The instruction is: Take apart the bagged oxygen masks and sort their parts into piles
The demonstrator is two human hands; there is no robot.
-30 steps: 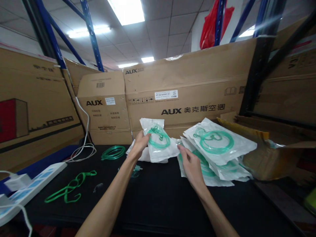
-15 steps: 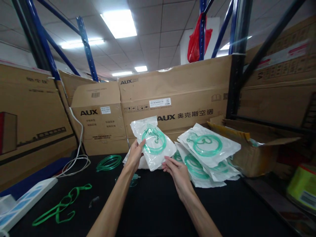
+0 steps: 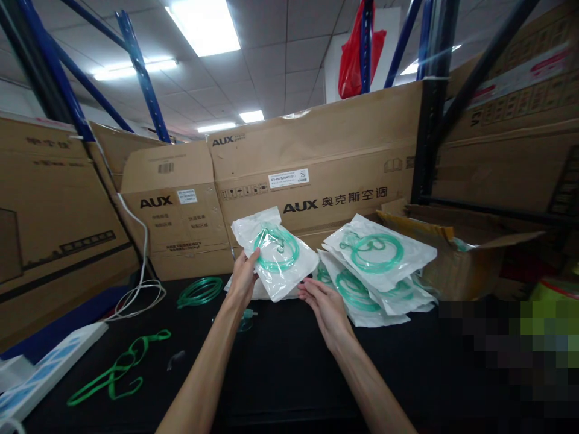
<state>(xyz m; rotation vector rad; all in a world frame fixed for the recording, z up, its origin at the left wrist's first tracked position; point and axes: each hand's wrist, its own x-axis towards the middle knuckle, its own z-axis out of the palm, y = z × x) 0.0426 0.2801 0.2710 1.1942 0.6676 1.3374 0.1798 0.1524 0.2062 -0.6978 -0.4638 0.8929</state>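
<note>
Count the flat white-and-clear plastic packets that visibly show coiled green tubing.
4: one held packet in the bare left hand; stacked at picture right, a top packet, a lower-left packet and a lower-right packet. More may be hidden beneath or behind these.

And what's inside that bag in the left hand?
A coil of green tubing, with a squiggly green piece in its middle. What's under them in the bag is covered.

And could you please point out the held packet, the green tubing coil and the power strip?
Held packet (image 3: 277, 256): head view, middle of its front face.
Green tubing coil (image 3: 200, 295): head view, on its strands.
Power strip (image 3: 55, 369): head view, middle of its top face.
</note>
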